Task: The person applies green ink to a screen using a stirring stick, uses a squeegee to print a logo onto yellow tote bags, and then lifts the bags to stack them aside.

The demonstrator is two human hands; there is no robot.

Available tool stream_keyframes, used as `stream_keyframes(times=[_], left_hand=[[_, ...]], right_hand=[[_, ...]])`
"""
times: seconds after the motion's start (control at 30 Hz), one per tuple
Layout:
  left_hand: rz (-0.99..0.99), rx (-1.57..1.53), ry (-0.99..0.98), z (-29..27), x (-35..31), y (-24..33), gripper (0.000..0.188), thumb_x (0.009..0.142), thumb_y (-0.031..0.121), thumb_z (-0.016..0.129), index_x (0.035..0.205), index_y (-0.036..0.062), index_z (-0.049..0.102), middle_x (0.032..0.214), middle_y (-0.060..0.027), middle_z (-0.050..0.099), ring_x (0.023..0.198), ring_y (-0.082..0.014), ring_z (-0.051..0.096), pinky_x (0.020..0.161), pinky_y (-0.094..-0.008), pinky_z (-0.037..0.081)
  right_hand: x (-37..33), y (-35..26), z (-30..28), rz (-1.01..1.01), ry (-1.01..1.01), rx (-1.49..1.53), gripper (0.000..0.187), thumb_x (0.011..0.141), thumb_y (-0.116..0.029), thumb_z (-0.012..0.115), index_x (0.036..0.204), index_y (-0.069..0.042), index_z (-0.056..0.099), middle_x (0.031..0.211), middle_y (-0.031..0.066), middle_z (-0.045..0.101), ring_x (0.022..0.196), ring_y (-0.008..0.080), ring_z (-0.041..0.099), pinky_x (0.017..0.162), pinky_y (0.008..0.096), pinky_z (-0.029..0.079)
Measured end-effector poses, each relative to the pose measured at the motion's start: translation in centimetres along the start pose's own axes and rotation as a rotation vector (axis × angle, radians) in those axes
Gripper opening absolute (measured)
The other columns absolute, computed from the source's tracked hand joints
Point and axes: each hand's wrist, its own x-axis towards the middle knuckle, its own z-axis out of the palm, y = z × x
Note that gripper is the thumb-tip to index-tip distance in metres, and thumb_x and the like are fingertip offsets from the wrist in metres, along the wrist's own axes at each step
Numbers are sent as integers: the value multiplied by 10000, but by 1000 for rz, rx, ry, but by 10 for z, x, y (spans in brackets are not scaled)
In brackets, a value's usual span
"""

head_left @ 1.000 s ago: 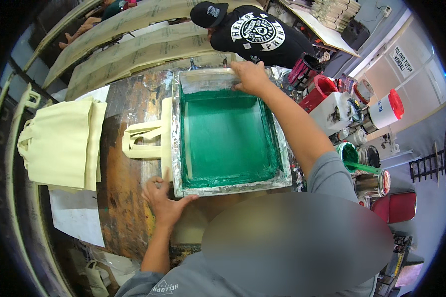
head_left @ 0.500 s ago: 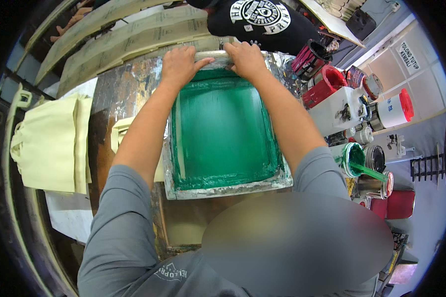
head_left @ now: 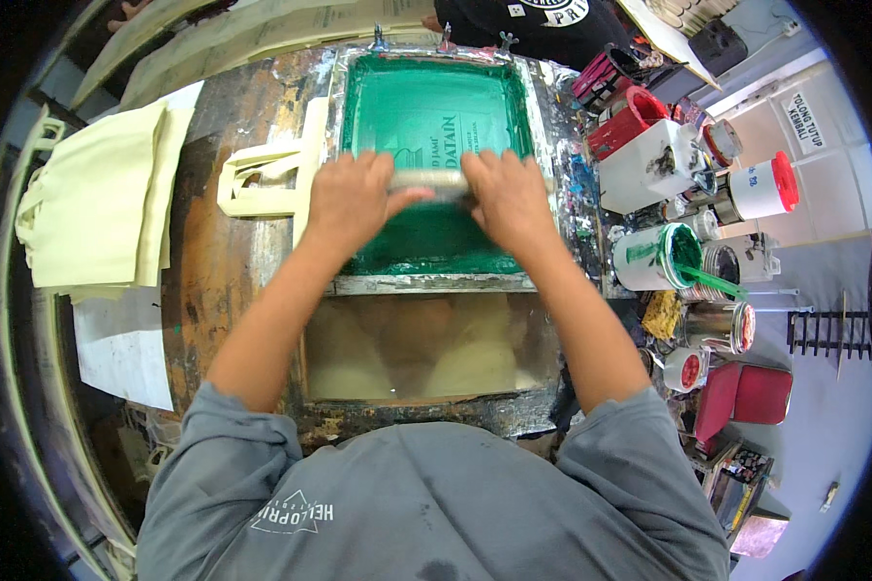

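Both my hands grip a squeegee with a pale handle [head_left: 428, 179], blurred by motion, which lies crosswise over the middle of a printing screen. My left hand [head_left: 352, 201] wraps its left end, and my right hand [head_left: 509, 201] wraps its right end. The screen's frame [head_left: 436, 284] is smeared with paint. Inside it, green ink [head_left: 426, 247] covers the mesh, thicker along the edges. Beyond the squeegee the ink is thinner, and a stencil design with lettering shows through. A pale yellow cloth bag [head_left: 302, 169] pokes out under the screen's left side, handle outward; the rest is hidden.
Folded yellow bags [head_left: 102, 208] are stacked at the left. Along the right stand a tub of green ink [head_left: 644, 259], a white jerrycan [head_left: 644, 169] and red-stained tubs [head_left: 630, 126]. Clamps [head_left: 446, 39] stand at the screen's far edge. A person in a black shirt [head_left: 543, 34] is beyond.
My hands have drawn the squeegee from the screen's far edge toward me, to about its middle. The stencil design now shows behind it. My view has shifted, so the near tabletop appears.
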Motion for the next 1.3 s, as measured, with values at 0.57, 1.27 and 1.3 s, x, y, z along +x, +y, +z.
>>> stream_keyframes(times=[0.57, 1.27, 1.3], left_hand=[[-390, -61, -102, -39, -159, -1, 1204, 569, 655, 945, 1543, 62, 560, 1167, -93, 619, 1066, -279, 550, 933, -453, 367], [-783, -90, 48, 16, -111, -30, 430, 975, 340, 762, 1140, -47, 672, 1037, -214, 643, 969, -406, 613, 890, -513, 483], [-810, -153, 62, 16, -110, -34, 372, 980, 314, 756, 1097, -32, 685, 992, -202, 647, 945, -400, 614, 868, -509, 485]], right_hand=[[-92, -63, -26, 105, 107, 181, 508, 887, -508, 773, 1118, -74, 644, 1023, 109, 576, 1045, 305, 549, 983, 523, 369], [80, 28, -195, 76, 643, 96, 610, 973, -633, 645, 801, -50, 702, 678, 159, 662, 692, 380, 659, 740, 473, 432], [80, 29, -196, 91, 637, 107, 622, 961, -649, 648, 781, -56, 702, 675, 155, 673, 693, 381, 674, 735, 482, 433]])
